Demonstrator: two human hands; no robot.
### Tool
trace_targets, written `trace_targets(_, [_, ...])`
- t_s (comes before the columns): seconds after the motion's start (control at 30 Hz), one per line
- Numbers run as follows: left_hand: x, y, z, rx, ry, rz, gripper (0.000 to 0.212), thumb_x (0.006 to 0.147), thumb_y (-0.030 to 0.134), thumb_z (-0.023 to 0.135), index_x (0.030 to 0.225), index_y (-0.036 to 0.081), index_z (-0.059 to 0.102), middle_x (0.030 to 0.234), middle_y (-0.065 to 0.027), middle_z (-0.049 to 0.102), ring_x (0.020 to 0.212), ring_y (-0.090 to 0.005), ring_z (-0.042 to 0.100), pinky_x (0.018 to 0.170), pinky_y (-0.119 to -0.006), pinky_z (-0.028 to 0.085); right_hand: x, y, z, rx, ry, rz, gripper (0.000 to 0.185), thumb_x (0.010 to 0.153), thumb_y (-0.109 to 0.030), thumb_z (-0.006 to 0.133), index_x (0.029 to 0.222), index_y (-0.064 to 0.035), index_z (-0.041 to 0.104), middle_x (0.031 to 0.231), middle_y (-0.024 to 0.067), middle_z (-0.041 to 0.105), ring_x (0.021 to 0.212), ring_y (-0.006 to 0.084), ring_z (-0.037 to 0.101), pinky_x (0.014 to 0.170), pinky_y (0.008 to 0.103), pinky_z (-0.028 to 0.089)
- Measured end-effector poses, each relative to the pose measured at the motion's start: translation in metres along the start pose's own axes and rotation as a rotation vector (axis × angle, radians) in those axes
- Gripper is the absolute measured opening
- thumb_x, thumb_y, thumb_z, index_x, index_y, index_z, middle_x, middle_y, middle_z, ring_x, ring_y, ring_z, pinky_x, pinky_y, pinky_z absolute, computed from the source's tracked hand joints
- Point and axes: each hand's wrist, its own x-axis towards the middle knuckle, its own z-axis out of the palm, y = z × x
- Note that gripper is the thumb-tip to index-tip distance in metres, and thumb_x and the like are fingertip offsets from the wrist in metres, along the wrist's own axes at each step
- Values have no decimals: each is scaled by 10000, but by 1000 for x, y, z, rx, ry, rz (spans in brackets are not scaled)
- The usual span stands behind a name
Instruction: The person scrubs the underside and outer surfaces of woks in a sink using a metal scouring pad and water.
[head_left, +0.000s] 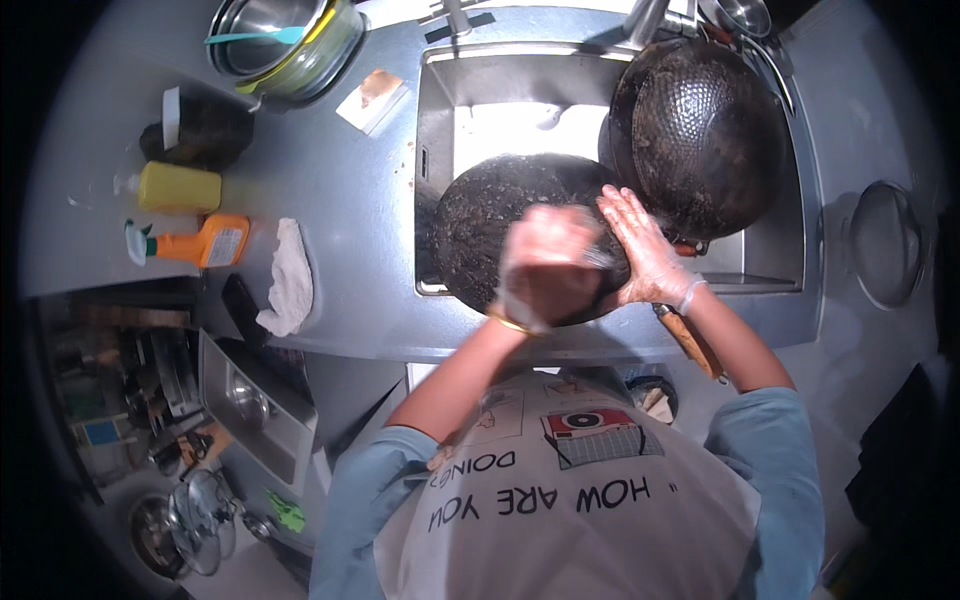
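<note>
A dark, scorched wok lies bottom up, tilted over the front edge of the steel sink. Its wooden handle points towards me at the right. My left hand, in a clear plastic glove, is bent over the wok's underside and blurred by motion. A greyish, shiny bit shows at its fingers, too blurred to name. My right hand, gloved too, presses along the wok's right side with fingers extended, holding it. Beside it, a second, hammered dark wok rests bottom up in the sink's right part.
On the counter at left are a white cloth, an orange spray bottle, a yellow bottle, a dark container and nested bowls with a turquoise utensil. A round strainer lies at right.
</note>
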Motion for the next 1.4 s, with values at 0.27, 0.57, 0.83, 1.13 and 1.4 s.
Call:
trace_targets(0.27, [-75, -114, -28, -183, 294, -421, 334, 692, 111, 718, 997, 33, 606, 1068, -135, 598, 1060, -316, 561, 973, -395, 427, -21, -34, -4, -145, -81, 81, 1271, 536, -441, 865, 1490, -33, 130, 1533, 259, 112, 1412, 457, 135, 1139, 479, 263])
trace_targets(0.57, [-80, -63, -32, 58, 390, -528, 394, 648, 175, 751, 985, 42, 595, 1083, -148, 586, 1046, -318, 536, 954, -419, 421, -140, -28, 0, -362, -187, 352, 1021, 632, -14, 720, 1491, -71, 172, 1139, 210, 534, 933, 372, 608, 763, 438, 536])
trace_targets(0.83, [-43, 98, 68, 276, 111, -51, 300, 599, 157, 654, 899, 163, 645, 1132, -90, 606, 1048, -287, 512, 787, -425, 383, -132, -10, -26, -119, -359, 319, 900, 638, 3, 645, 1429, 28, 215, 815, 262, 621, 799, 444, 617, 701, 478, 501])
trace_targets(1.13, [-95, -29, -24, -111, 640, -475, 149, 589, 73, 611, 738, 68, 605, 919, -111, 603, 1033, -285, 546, 967, -424, 418, -99, -30, -84, -63, -528, 257, 767, 715, -35, 576, 1379, 130, 227, 1101, 332, 567, 1034, 441, 581, 857, 445, 475])
trace_targets(1.4, [-36, 78, 37, 146, 357, -108, 207, 527, 134, 595, 725, 160, 652, 956, -63, 642, 923, -274, 545, 760, -426, 381, -116, 8, -66, 10, -442, 167, 858, 676, -21, 599, 1418, 62, 175, 879, 345, 599, 894, 470, 613, 767, 473, 476])
